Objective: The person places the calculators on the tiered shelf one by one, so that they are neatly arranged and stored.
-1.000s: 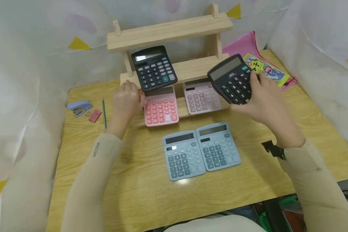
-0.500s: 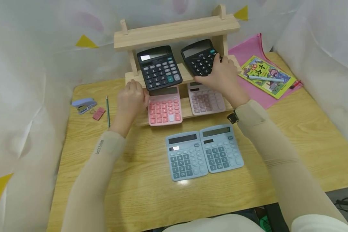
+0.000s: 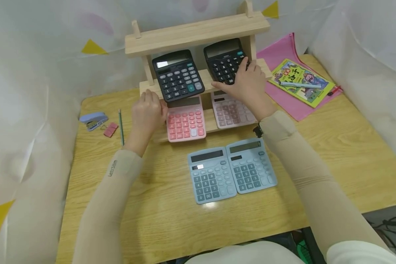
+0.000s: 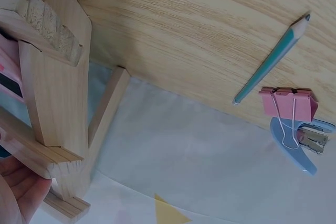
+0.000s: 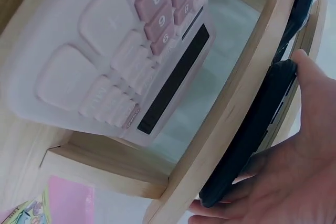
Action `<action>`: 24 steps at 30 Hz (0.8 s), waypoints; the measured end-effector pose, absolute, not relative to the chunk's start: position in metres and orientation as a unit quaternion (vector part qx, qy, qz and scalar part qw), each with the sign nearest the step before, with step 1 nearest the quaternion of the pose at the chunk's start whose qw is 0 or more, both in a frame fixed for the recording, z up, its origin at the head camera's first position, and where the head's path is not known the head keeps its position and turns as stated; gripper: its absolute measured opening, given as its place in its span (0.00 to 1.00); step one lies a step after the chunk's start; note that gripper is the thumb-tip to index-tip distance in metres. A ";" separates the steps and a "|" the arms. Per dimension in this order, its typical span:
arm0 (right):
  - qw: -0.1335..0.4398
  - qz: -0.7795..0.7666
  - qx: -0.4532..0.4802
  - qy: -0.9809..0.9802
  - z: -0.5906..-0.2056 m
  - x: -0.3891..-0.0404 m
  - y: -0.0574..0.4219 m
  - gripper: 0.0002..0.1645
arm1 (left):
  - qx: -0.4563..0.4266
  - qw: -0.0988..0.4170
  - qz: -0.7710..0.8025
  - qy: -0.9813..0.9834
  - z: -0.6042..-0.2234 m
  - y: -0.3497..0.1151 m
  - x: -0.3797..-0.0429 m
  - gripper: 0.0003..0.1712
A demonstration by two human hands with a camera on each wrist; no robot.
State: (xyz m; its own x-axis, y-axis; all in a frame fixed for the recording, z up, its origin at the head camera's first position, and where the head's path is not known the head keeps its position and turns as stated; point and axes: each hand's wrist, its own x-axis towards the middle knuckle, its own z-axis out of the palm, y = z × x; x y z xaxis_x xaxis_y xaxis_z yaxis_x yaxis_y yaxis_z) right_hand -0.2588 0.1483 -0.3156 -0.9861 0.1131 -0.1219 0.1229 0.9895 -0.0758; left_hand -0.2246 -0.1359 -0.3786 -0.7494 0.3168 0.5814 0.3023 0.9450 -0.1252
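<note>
My left hand (image 3: 146, 112) grips the left end of the wooden shelf's (image 3: 198, 35) middle board; in the left wrist view its fingers (image 4: 31, 190) curl against that board. With its thumb and fingers spread across the lower part, my right hand (image 3: 250, 82) holds a black calculator (image 3: 222, 55) on the middle board's right side. The right wrist view shows this calculator (image 5: 252, 129) edge-on, against the board. Another black calculator (image 3: 178, 77) leans at the left of the same board. Below stand a pink calculator (image 3: 186, 124) and a pale pink calculator (image 3: 232, 112), partly covered by my right hand.
Two light blue calculators lie side by side on the table, the left one (image 3: 212, 176) touching the right one (image 3: 250, 165). At left are a stapler (image 3: 94, 120), a pink binder clip (image 3: 110, 129) and a pencil (image 3: 120, 126). A booklet (image 3: 303, 80) with a pen lies on a pink pouch (image 3: 277, 93).
My right hand has carried the black calculator leftward from the right side onto the middle board, then tilted it more upright. My left hand has kept its grip on the shelf.
</note>
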 end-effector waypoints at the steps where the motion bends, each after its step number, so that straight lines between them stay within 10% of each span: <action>1: 0.060 -0.048 0.058 0.995 -0.315 -0.255 0.149 0.78 | -0.164 0.314 0.012 -0.935 -0.379 -0.136 -0.224 0.25; 8: 0.032 -0.152 -0.012 0.988 -0.314 -0.171 0.174 0.69 | -0.167 0.314 0.015 -0.934 -0.379 -0.137 -0.224 0.25; 15: 0.125 -0.173 -0.031 0.976 -0.363 -0.070 0.185 0.73 | -0.158 0.312 0.017 -0.937 -0.373 -0.139 -0.223 0.26; 24: 0.115 -0.133 -0.016 0.984 -0.418 -0.038 0.184 0.76 | -0.161 0.317 0.016 -0.935 -0.376 -0.135 -0.222 0.25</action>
State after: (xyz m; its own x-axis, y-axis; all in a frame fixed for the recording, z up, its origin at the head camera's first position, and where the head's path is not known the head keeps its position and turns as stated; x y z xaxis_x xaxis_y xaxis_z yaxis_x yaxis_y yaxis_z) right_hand -0.0383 0.1836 -0.4175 -0.9733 -0.0619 -0.2212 -0.0008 0.9639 -0.2662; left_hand -0.2223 -0.1353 -0.3760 -0.7479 0.3108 0.5866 0.2906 0.9477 -0.1316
